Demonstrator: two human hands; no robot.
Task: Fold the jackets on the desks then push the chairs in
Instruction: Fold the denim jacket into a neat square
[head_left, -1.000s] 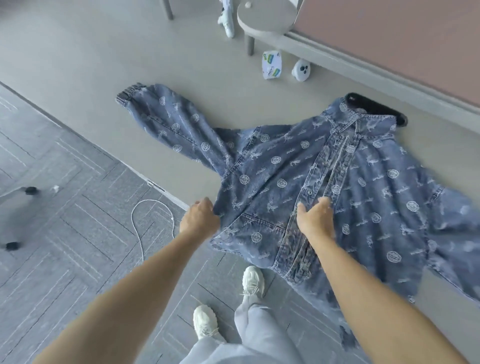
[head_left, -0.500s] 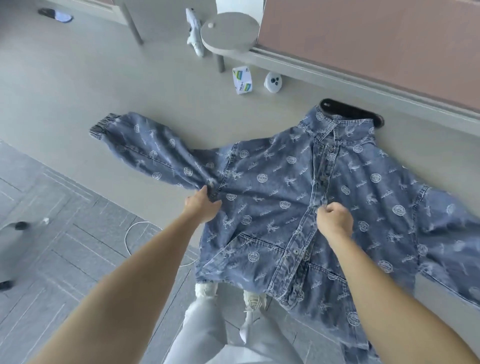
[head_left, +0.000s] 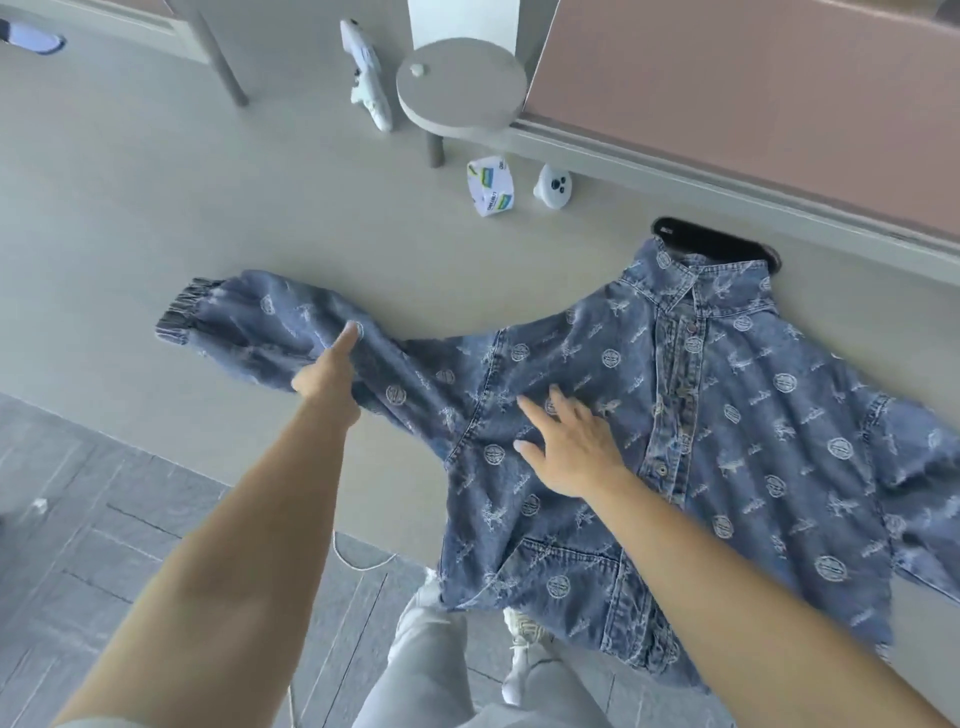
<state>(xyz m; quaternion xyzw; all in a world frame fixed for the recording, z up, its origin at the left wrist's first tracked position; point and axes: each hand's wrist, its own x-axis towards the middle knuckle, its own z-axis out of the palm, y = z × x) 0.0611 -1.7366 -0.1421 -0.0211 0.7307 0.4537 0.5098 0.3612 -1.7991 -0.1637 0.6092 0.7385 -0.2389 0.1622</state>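
Note:
A blue denim jacket (head_left: 727, 415) with a white print lies front up and buttoned on the beige desk (head_left: 208, 218); its hem hangs over the near edge. The left sleeve (head_left: 249, 322) stretches out to the left, ending in an elastic cuff. My left hand (head_left: 327, 374) holds that sleeve midway, index finger straight along the top, thumb out to the side, other fingers hidden by the cloth. With its fingers spread, my right hand (head_left: 566, 447) presses flat on the chest panel, left of the button placket. The right sleeve runs off the frame.
A black object (head_left: 717, 241) lies under the collar. Behind the jacket stand a round grey stand (head_left: 462, 88), a small white box (head_left: 491, 189), a white bear-faced object (head_left: 553, 184) and a white gadget (head_left: 366, 83). A pink partition (head_left: 753, 88) bounds the desk's far side. A white cable (head_left: 358, 558) hangs below the desk's near edge.
Both hands let go of the jacket's lower front. My left hand moved out along the left sleeve. My right hand opened and shifted left, flat onto the chest panel.

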